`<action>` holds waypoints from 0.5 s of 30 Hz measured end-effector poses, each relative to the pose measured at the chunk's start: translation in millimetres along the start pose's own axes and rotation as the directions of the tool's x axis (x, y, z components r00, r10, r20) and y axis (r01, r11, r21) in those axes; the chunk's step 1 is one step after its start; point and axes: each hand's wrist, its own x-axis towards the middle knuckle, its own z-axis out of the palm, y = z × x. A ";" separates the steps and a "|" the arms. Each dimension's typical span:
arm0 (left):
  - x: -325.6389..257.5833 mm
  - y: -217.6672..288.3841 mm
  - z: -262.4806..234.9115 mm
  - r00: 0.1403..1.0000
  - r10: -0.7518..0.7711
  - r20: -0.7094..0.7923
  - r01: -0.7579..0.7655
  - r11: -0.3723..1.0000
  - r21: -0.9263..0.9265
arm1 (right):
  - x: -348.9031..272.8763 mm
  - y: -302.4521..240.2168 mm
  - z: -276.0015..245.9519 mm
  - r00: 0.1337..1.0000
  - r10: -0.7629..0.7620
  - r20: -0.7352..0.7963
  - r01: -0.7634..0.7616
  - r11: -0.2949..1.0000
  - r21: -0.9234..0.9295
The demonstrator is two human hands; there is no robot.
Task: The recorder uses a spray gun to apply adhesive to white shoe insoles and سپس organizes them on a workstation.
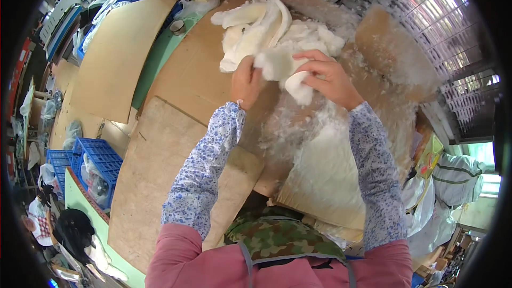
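A heap of white fluffy stuffing (250, 37) lies on the cardboard-covered table in front of me. My left hand (246, 81) is closed at the near edge of the heap, its fingertips on a tuft of the stuffing. My right hand (329, 79) pinches a white tuft (300, 88) between thumb and fingers, just right of the left hand. Both hands are bare below blue-flowered sleeve covers. Loose fibres (298, 122) lie scattered on the cardboard beneath and nearer to me.
Flat cardboard sheets (170, 149) cover the table at left. Beyond them is a propped cardboard panel (120, 53) beside a small cup (177, 27). Blue crates (98, 168) stand at far left. A fibre-covered metal grille (442, 26) borders the right. A person (74, 229) is at lower left.
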 end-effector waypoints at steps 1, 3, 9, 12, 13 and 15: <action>-0.7 15.3 -14.5 1.000 0.001 -0.006 0.000 1.000 0.016 | 9.0 -5.3 12.7 0.974 -0.227 0.010 0.224 0.953 -0.205; 2.2 39.7 -32.2 0.947 0.276 0.166 -0.304 0.936 0.176 | 26.1 -18.0 31.2 0.854 -0.517 0.054 0.491 0.769 -0.409; 13.0 72.0 -72.0 0.970 0.140 0.200 -0.117 0.986 -0.121 | 48.4 -38.0 42.4 0.962 -0.266 0.057 0.270 0.958 -0.097; 4.2 91.3 -79.2 0.939 0.030 0.344 0.000 0.996 -0.089 | 48.9 -38.2 42.8 0.976 -0.216 -0.008 0.215 0.975 -0.064; -3.8 94.8 -76.4 0.942 0.133 0.308 -0.150 0.988 0.031 | 46.5 -42.4 50.4 0.970 -0.243 -0.013 0.242 0.968 -0.068; -10.1 91.9 -86.1 0.910 0.272 0.312 -0.354 0.903 0.244 | 42.2 -48.4 71.3 0.949 -0.315 0.006 0.314 0.947 0.063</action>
